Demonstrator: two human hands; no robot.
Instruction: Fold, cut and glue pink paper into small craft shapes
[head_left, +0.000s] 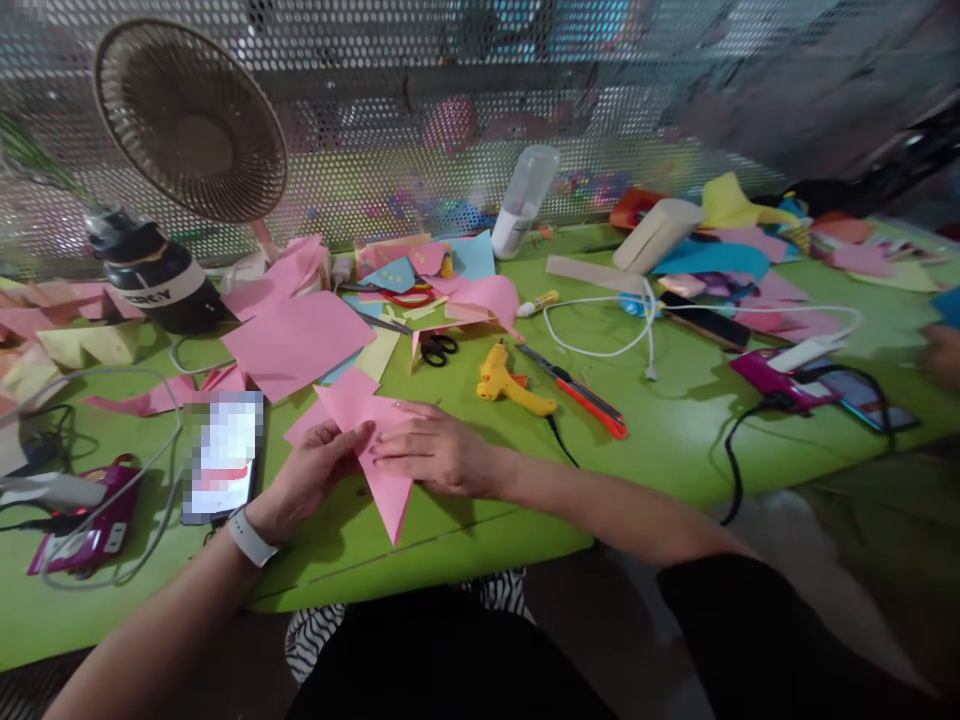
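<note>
The pink paper (388, 490), folded to a point, is between the two hands beside the near edge of the tabletop (667, 440). Its long axis runs from the far edge toward the near one, the sharp tip aimed at the near edge. The left hand (319, 460) pinches its left side, thumb on top; the right hand (439, 450) lies across its right side, fingers pressed on the surface (whether its thumb grips from beneath, I cannot tell). Both hands are about equally near, and the tip sticks out below them, free of either.

Beside the left wrist, toward the left end, is a phone (229, 455). A pink sheet (296, 345) and the scissors (437, 348) lie beyond the hands; the glue gun (510, 385) and cutter (577, 393) are to the right. Toward the far edge stand a fan (191, 120) and a bottle (525, 200).
</note>
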